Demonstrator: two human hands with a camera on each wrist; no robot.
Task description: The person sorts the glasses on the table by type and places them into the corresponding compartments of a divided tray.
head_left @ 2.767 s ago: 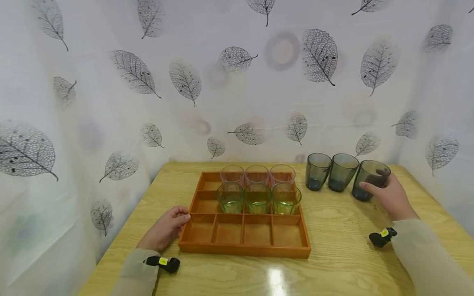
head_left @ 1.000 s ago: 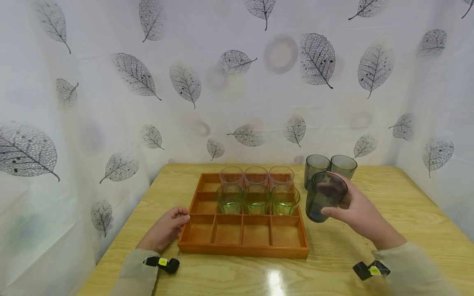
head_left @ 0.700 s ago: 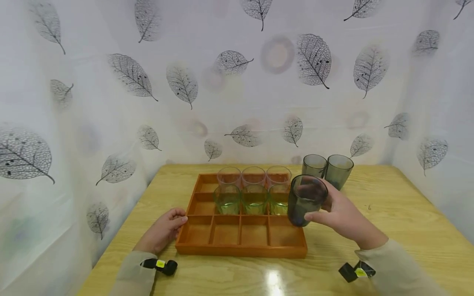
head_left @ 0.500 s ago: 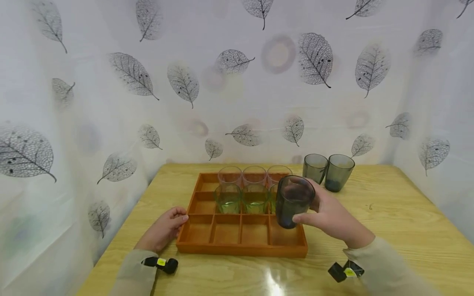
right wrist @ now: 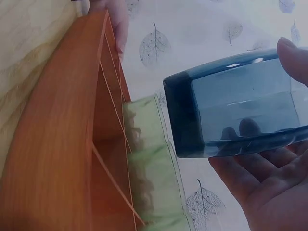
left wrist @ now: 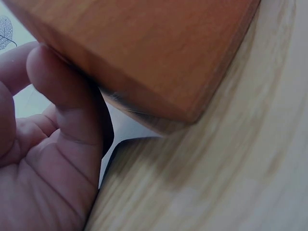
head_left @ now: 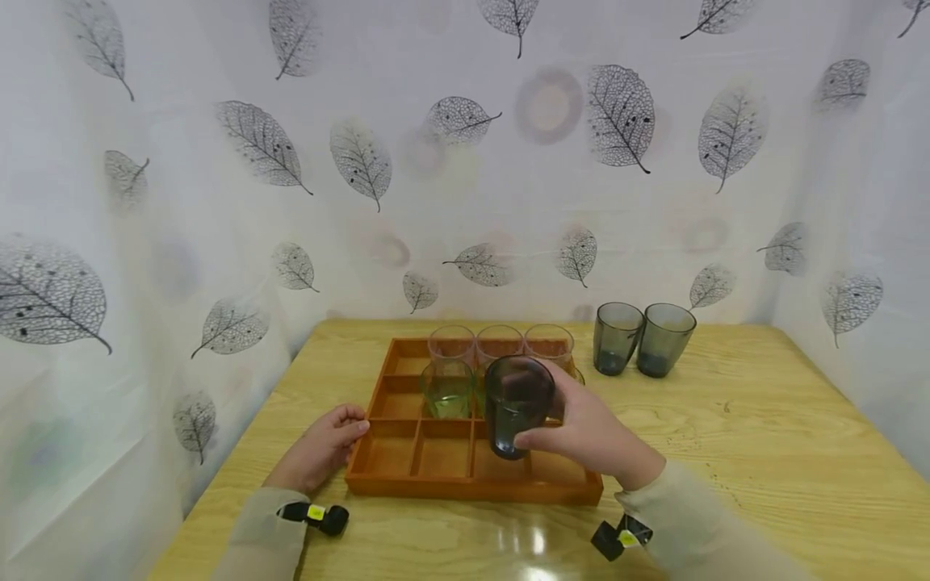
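Note:
My right hand (head_left: 592, 432) grips a dark smoky drinking glass (head_left: 512, 411), thumb on the near side and fingers round the back. The glass is raised over the front row of a divided wooden tray (head_left: 472, 490), around the third compartment from the left. In the right wrist view, the glass's thick base (right wrist: 184, 115) is apart from the tray's front wall (right wrist: 53, 125). My left hand (head_left: 320, 448) holds the tray's left edge; its wrist view shows a digit pressed to the wooden side (left wrist: 139, 62). Green glasses (head_left: 447, 391) stand in the middle row, partly hidden.
Pale clear glasses (head_left: 452, 343) fill part of the tray's back row. Two more dark glasses, one on the left (head_left: 616, 343) and one on the right (head_left: 663, 343), stand at the table's back right. A leaf-patterned curtain (head_left: 465, 194) hangs behind the wooden table (head_left: 763, 420).
My right hand has picked up the nearest dark glass from the back right and carried it leftward over the tray. The left hand has stayed at the tray's edge.

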